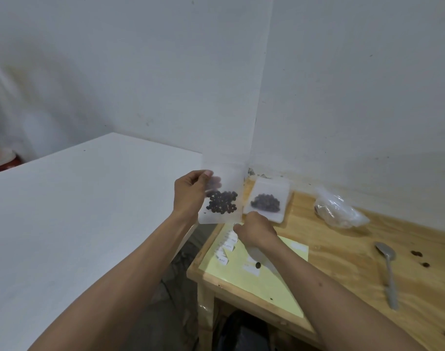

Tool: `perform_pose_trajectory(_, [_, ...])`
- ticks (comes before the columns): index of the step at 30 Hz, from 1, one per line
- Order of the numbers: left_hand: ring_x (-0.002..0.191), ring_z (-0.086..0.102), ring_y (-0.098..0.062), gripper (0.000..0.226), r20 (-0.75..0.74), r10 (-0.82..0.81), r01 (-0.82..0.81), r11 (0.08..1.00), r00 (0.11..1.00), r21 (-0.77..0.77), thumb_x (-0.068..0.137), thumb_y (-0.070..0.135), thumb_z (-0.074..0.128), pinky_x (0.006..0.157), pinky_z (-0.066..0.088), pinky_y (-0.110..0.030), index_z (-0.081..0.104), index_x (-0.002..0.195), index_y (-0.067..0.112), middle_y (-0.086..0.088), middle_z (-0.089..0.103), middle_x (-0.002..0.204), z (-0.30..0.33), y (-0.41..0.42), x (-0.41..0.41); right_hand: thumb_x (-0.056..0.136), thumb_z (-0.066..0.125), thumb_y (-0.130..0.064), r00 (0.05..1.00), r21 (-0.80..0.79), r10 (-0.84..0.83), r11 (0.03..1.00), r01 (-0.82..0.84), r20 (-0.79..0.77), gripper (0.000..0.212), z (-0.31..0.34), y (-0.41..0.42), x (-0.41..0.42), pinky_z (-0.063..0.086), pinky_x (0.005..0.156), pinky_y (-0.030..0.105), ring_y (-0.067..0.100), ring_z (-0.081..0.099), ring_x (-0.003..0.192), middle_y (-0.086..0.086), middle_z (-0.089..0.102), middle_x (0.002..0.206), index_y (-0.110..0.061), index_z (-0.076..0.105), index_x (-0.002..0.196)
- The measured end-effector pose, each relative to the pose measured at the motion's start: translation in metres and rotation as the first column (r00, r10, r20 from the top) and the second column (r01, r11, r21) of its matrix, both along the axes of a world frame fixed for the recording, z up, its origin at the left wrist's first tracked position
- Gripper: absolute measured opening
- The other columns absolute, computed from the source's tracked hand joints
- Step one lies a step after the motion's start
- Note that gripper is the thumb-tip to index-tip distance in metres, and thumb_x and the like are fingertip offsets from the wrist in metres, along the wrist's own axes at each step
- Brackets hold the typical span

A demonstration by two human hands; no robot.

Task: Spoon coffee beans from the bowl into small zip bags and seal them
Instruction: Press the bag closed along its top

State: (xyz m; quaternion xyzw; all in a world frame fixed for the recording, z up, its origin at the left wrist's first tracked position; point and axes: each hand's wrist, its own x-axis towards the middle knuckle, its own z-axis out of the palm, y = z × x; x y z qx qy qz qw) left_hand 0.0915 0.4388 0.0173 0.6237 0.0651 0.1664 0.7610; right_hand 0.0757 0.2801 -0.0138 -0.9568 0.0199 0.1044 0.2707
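Presently: filled zip bag pinched in left hand, left of labels fingered by right hand; sealing seemingly done, labelling probably next.

Light is soft, even, fairly dim, cool cast on the walls; source not visible. Shadows weak: faint one beside the spoon on the bench, darker area under the bench edge. No hard glare, only small highlights on the crinkled plastic bag. Wide-angle distortion: wall corner line leans, forearms stretch toward the bottom edge. Held zip bag is motion-blurred at its top, washed out vs. the wall. Labels too soft to read. Overall slightly soft.
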Motion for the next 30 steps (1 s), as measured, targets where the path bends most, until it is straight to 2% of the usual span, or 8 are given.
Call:
perform_pose_trajectory(4, [0.085, 0.077, -0.029, 0.019, -0.012, -0.002, 0.002, 1.0, 1.0, 0.0, 0.1, 0.014, 0.063, 0.081, 0.063, -0.041, 0.071, 0.108, -0.001, -0.014, 0.078, 0.092, -0.001, 0.0, 0.001, 0.101, 0.046, -0.026, 0.996, 0.192, 0.013, 0.981, 0.003, -0.084, 0.021, 0.002, -0.01, 0.004, 0.036, 0.061, 0.029, 0.02, 0.047, 0.072, 0.003, 0.05, 0.081, -0.008, 0.055, 0.093])
perform_pose_trajectory(7, [0.085, 0.077, -0.029, 0.019, -0.014, -0.007, 0.006, 1.0, 1.0, -0.011, 0.1, 0.016, 0.063, 0.083, 0.062, -0.043, 0.071, 0.108, 0.001, -0.013, 0.078, 0.093, 0.001, -0.004, 0.002, 0.099, 0.05, -0.022, 0.993, 0.358, 0.003, 0.933, 0.039, -0.115, 0.026, 0.002, -0.023, 0.006, 0.036, 0.065, 0.033, 0.021, 0.044, 0.065, 0.01, 0.051, 0.075, -0.009, 0.051, 0.078])
perform_pose_trajectory(9, [0.085, 0.077, -0.028, 0.018, -0.015, -0.007, 0.007, 1.0, 1.0, -0.018, 0.101, 0.017, 0.062, 0.083, 0.062, -0.043, 0.071, 0.108, 0.002, -0.012, 0.078, 0.092, 0.003, -0.007, 0.003, 0.101, 0.054, -0.019, 0.995, 0.484, 0.005, 0.874, 0.042, -0.095, 0.034, 0.005, -0.032, 0.002, 0.048, 0.066, 0.036, 0.021, 0.054, 0.063, 0.01, 0.057, 0.07, -0.009, 0.052, 0.068])
perform_pose_trajectory(13, [0.085, 0.077, -0.028, 0.017, -0.017, -0.033, 0.033, 0.999, 0.999, 0.014, 0.101, 0.019, 0.062, 0.084, 0.062, -0.045, 0.071, 0.108, 0.006, -0.012, 0.078, 0.093, 0.005, -0.017, 0.006, 0.094, 0.066, -0.008, 0.997, 0.648, -0.053, 0.762, 0.002, 0.058, 0.023, 0.018, -0.054, -0.011, 0.064, 0.08, 0.043, 0.02, 0.066, 0.069, 0.011, 0.066, 0.072, -0.003, 0.064, 0.072])
perform_pose_trajectory(16, [0.086, 0.077, -0.026, 0.019, -0.012, -0.039, 0.039, 0.998, 0.999, 0.05, 0.101, 0.024, 0.062, 0.086, 0.062, -0.047, 0.071, 0.109, 0.01, -0.01, 0.078, 0.096, 0.007, -0.028, 0.008, 0.087, 0.073, -0.007, 0.986, 0.652, -0.121, 0.758, 0.017, 0.114, 0.002, 0.034, -0.069, -0.014, 0.063, 0.078, 0.043, 0.02, 0.068, 0.065, 0.008, 0.073, 0.077, -0.008, 0.072, 0.085])
perform_pose_trajectory(21, [0.088, 0.077, -0.025, 0.019, -0.03, -0.124, 0.125, 0.991, 0.992, 0.039, 0.098, 0.027, 0.065, 0.09, 0.059, -0.048, 0.072, 0.107, 0.012, -0.007, 0.079, 0.095, 0.014, -0.055, 0.006, 0.085, 0.072, -0.016, 0.935, 0.5, -0.148, 0.865, -0.035, 0.322, 0.009, 0.061, -0.092, -0.016, 0.06, 0.074, 0.034, 0.01, 0.069, 0.064, -0.003, 0.077, 0.072, -0.021, 0.079, 0.081])
perform_pose_trajectory(26, [0.089, 0.077, -0.029, 0.018, -0.023, -0.235, 0.236, 0.971, 0.972, 0.043, 0.099, 0.02, 0.065, 0.086, 0.061, -0.048, 0.072, 0.106, 0.006, -0.012, 0.078, 0.096, 0.017, -0.097, -0.001, 0.089, 0.075, -0.023, 0.871, 0.499, -0.204, 0.865, -0.053, 0.446, 0.006, 0.076, -0.112, -0.01, 0.058, 0.076, 0.034, 0.018, 0.072, 0.072, -0.001, 0.077, 0.076, -0.022, 0.08, 0.086])
perform_pose_trajectory(30, [0.089, 0.077, -0.03, 0.021, -0.007, -0.334, 0.334, 0.943, 0.943, -0.018, 0.101, 0.017, 0.062, 0.078, 0.062, -0.041, 0.068, 0.112, 0.0, -0.018, 0.076, 0.102, 0.019, -0.123, -0.006, 0.087, 0.079, -0.029, 0.837, 0.473, -0.224, 0.88, -0.046, 0.499, 0.007, 0.079, -0.127, -0.007, 0.057, 0.074, 0.026, 0.006, 0.068, 0.069, -0.008, 0.076, 0.075, -0.023, 0.08, 0.085])
